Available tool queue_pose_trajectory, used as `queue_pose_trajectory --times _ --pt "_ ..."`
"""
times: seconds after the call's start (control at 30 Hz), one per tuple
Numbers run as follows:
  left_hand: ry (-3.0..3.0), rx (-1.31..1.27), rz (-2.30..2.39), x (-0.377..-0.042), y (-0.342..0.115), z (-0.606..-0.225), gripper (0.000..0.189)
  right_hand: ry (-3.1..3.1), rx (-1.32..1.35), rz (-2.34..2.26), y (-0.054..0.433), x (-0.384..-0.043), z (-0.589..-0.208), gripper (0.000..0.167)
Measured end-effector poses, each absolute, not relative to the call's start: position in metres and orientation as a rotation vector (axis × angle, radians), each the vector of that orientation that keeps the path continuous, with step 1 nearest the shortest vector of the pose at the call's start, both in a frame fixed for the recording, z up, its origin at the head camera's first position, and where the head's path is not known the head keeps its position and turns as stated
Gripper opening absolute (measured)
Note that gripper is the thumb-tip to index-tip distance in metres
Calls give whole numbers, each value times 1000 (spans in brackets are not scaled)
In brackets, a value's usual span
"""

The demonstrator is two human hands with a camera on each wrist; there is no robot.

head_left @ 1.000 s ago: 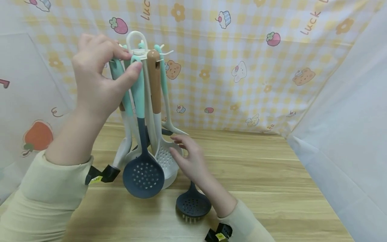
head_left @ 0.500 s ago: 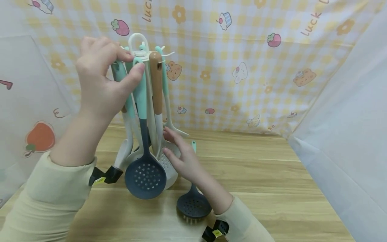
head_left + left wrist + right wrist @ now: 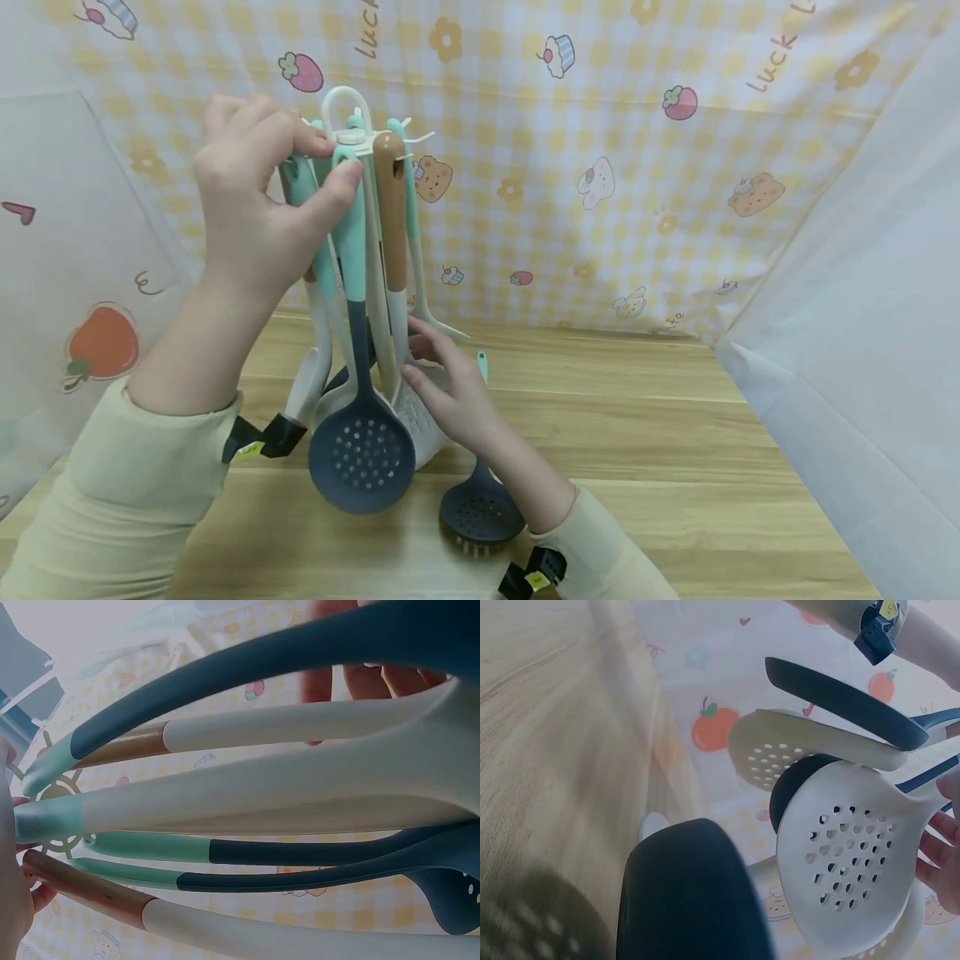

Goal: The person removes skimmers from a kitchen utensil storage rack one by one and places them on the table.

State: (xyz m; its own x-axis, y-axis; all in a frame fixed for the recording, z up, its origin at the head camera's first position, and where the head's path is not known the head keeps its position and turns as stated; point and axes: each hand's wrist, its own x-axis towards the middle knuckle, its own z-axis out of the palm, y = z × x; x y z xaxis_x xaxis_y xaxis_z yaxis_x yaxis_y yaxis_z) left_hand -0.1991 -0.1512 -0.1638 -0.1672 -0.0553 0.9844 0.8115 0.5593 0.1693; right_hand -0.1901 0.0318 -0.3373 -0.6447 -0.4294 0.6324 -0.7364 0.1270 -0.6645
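A white utensil rack point(image 3: 347, 98) with a looped top holds several hanging utensils. My left hand point(image 3: 258, 187) grips its top, thumb across the mint handle end of a dark skimmer point(image 3: 362, 454). My right hand point(image 3: 463, 402) holds a white skimmer point(image 3: 847, 847) at its neck, just above the holed head. That skimmer's brown handle point(image 3: 392, 217) hangs from a hook. In the left wrist view, right-hand fingers point(image 3: 318, 684) show behind the white neck. A dark pasta server point(image 3: 482, 510) lies on the table beside my right forearm, its handle partly hidden.
More utensils hang around the rack, among them a pale one with a mint handle point(image 3: 412, 200) at the back right. The wooden table point(image 3: 637, 433) ends at a yellow checked cloth point(image 3: 562, 233) behind and a white sheet point(image 3: 862, 317) at right.
My right hand has moved left from beside the white skimmer to hold its neck. The dark skimmer's head has swung slightly nearer. The left hand keeps its place on the rack.
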Motion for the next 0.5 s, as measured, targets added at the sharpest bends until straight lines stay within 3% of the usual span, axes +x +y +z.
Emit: queue_pose_trajectory --times 0.5 --pt "-1560 -661 -877 -200 -152 -164 45 -2159 1058 1493 29 -186 -333 41"
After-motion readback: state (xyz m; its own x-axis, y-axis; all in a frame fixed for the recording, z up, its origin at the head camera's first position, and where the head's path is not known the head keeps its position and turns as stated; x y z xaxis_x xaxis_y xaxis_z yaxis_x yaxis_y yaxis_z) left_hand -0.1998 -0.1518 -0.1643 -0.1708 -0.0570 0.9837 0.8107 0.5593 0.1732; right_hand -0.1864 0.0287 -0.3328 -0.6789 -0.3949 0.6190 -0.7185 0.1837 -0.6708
